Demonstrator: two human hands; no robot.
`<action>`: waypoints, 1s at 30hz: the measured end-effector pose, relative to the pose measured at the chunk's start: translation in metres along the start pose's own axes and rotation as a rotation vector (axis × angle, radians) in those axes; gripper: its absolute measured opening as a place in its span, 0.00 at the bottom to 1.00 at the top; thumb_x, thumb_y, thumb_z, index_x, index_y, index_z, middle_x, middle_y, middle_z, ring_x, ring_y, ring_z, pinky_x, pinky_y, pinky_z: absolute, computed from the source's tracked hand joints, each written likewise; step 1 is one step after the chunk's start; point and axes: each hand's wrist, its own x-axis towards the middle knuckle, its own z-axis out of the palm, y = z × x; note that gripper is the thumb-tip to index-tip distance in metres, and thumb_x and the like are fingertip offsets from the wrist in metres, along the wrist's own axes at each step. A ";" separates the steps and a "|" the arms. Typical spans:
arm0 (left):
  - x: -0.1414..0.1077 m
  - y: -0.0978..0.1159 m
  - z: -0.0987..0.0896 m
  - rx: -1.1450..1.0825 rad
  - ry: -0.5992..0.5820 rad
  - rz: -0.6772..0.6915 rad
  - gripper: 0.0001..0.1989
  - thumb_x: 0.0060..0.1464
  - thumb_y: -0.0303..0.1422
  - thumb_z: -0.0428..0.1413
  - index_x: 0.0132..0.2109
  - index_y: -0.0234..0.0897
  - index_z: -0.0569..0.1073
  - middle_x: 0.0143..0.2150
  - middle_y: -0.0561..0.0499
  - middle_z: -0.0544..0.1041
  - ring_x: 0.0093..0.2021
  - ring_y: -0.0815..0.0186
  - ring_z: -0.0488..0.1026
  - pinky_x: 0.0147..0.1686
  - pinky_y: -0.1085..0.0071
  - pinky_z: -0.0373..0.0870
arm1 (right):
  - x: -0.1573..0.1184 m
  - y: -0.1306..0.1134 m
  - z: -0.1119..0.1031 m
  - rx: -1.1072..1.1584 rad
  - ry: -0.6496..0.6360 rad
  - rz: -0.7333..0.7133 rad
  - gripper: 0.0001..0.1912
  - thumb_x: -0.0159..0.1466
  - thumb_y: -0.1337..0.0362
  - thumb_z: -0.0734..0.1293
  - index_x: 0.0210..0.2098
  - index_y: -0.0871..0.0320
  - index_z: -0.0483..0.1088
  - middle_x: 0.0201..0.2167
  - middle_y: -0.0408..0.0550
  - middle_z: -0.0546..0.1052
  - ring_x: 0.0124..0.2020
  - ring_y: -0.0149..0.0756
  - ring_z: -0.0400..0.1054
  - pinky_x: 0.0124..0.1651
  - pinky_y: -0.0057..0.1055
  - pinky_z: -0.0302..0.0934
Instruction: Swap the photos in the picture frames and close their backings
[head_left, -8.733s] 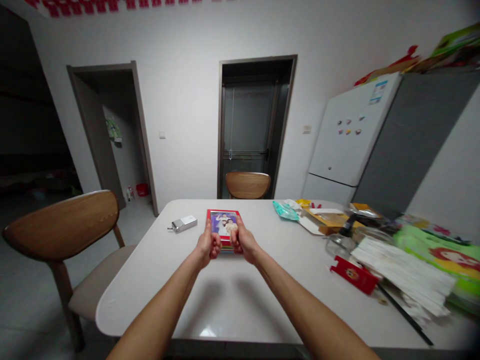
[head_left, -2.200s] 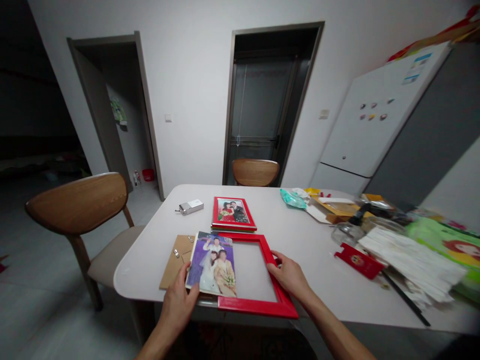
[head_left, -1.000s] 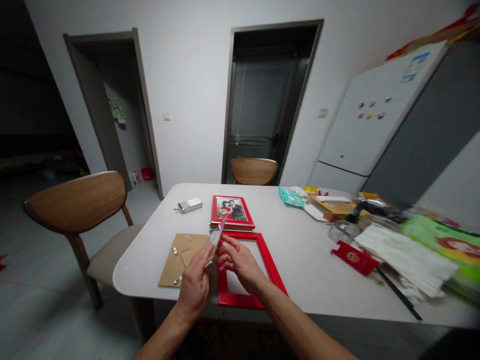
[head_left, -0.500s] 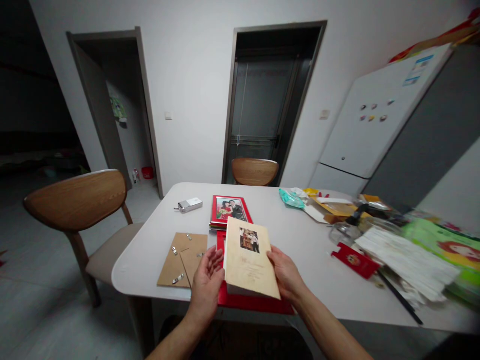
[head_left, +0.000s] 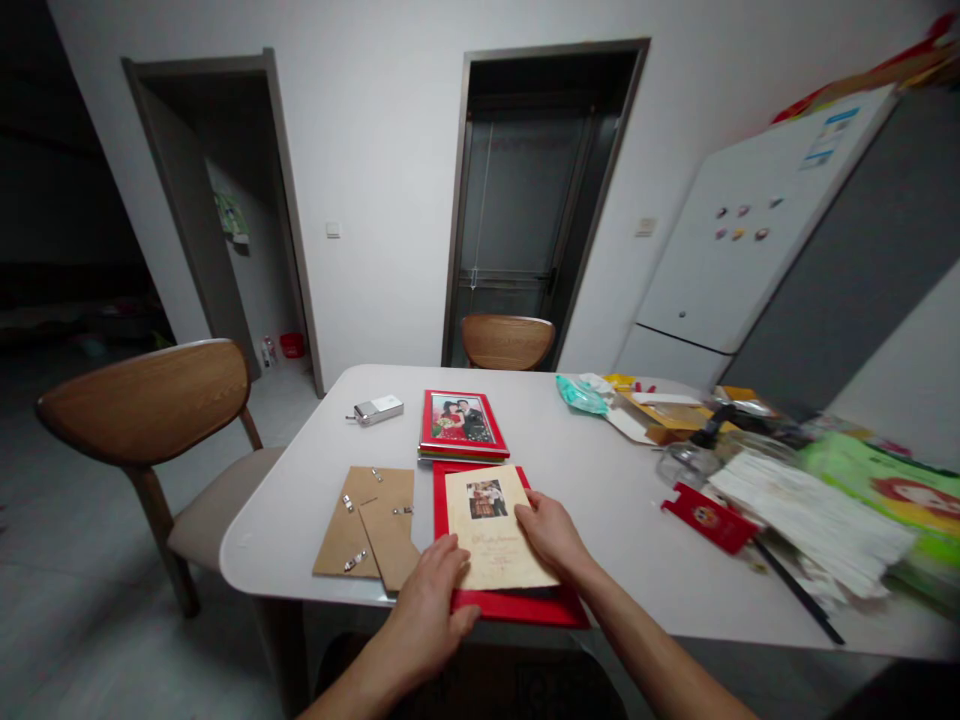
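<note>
A cream card [head_left: 495, 550] with a small photo and reddish print lies over a red picture frame [head_left: 517, 606] at the table's near edge. My right hand [head_left: 553, 538] grips the card's right edge, thumb on top. Along the card's lower left side rests my left hand [head_left: 431, 600], its fingers stretched out and touching the edge. Left of the frame is a brown backing board [head_left: 334, 535] with metal clips and a stand flap. Just behind lies a stack of red frames [head_left: 463, 425], the top one showing a photo of two people.
A small silver box [head_left: 379, 409] sits at the back left of the white table [head_left: 292, 500]. On the right are a red envelope [head_left: 709, 518], white tissues [head_left: 814, 520], a black stick [head_left: 802, 592], plastic wrappings and a green package [head_left: 885, 480]. Wooden chairs [head_left: 150, 400] stand at the left and far side.
The cream card has come down from a raised, tilted position onto the red frame. My left hand has turned palm down and moved onto the card's lower left edge.
</note>
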 end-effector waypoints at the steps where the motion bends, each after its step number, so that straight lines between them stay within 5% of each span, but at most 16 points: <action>1: 0.000 0.001 -0.002 0.021 -0.014 0.008 0.22 0.44 0.29 0.53 0.49 0.32 0.64 0.55 0.40 0.60 0.56 0.59 0.55 0.54 0.60 0.53 | 0.000 -0.001 -0.001 -0.100 0.016 -0.035 0.18 0.53 0.66 0.54 0.40 0.61 0.68 0.35 0.52 0.74 0.34 0.37 0.68 0.35 0.27 0.58; 6: 0.000 0.004 -0.005 0.098 -0.044 0.039 0.18 0.47 0.32 0.51 0.47 0.34 0.66 0.54 0.41 0.62 0.56 0.56 0.55 0.54 0.56 0.54 | -0.007 -0.003 -0.003 -0.523 0.041 -0.040 0.17 0.56 0.59 0.55 0.37 0.61 0.68 0.33 0.56 0.72 0.33 0.41 0.67 0.32 0.31 0.55; 10: -0.005 0.001 -0.004 0.088 -0.025 0.067 0.21 0.46 0.31 0.52 0.49 0.34 0.64 0.55 0.41 0.62 0.56 0.57 0.56 0.53 0.56 0.55 | -0.012 -0.004 -0.001 -0.653 0.030 -0.034 0.18 0.56 0.56 0.56 0.37 0.61 0.67 0.35 0.57 0.71 0.32 0.40 0.67 0.30 0.31 0.55; 16: -0.021 -0.047 -0.038 0.167 0.176 -0.025 0.24 0.46 0.32 0.51 0.52 0.37 0.61 0.56 0.43 0.60 0.56 0.59 0.55 0.53 0.57 0.54 | -0.017 -0.018 0.002 -0.622 0.031 -0.105 0.17 0.57 0.58 0.56 0.41 0.60 0.66 0.36 0.56 0.70 0.34 0.39 0.65 0.33 0.31 0.55; 20: -0.041 -0.092 -0.061 0.350 0.251 -0.188 0.28 0.42 0.39 0.55 0.51 0.33 0.62 0.55 0.39 0.61 0.56 0.53 0.56 0.52 0.54 0.54 | -0.032 -0.050 0.029 -0.447 -0.041 -0.391 0.18 0.57 0.59 0.56 0.44 0.59 0.65 0.39 0.54 0.69 0.41 0.38 0.62 0.41 0.30 0.52; 23: -0.055 -0.107 -0.063 0.418 0.265 -0.165 0.28 0.41 0.39 0.56 0.50 0.33 0.63 0.55 0.39 0.61 0.55 0.53 0.56 0.52 0.55 0.55 | -0.048 -0.078 0.061 -0.407 -0.135 -0.552 0.17 0.56 0.57 0.58 0.41 0.57 0.66 0.36 0.51 0.69 0.40 0.39 0.60 0.43 0.33 0.50; 26: -0.060 -0.109 -0.061 0.401 0.300 -0.104 0.25 0.40 0.35 0.57 0.48 0.35 0.65 0.53 0.41 0.65 0.53 0.55 0.61 0.51 0.58 0.59 | -0.058 -0.095 0.088 -0.448 -0.173 -0.576 0.20 0.51 0.52 0.62 0.38 0.57 0.67 0.36 0.52 0.68 0.39 0.42 0.59 0.42 0.37 0.50; 30: -0.059 -0.108 -0.062 0.319 0.364 -0.050 0.22 0.39 0.32 0.58 0.45 0.39 0.67 0.48 0.45 0.70 0.48 0.57 0.66 0.47 0.58 0.64 | -0.058 -0.099 0.101 -0.377 -0.224 -0.519 0.22 0.47 0.59 0.65 0.41 0.59 0.65 0.37 0.52 0.67 0.39 0.41 0.59 0.42 0.36 0.51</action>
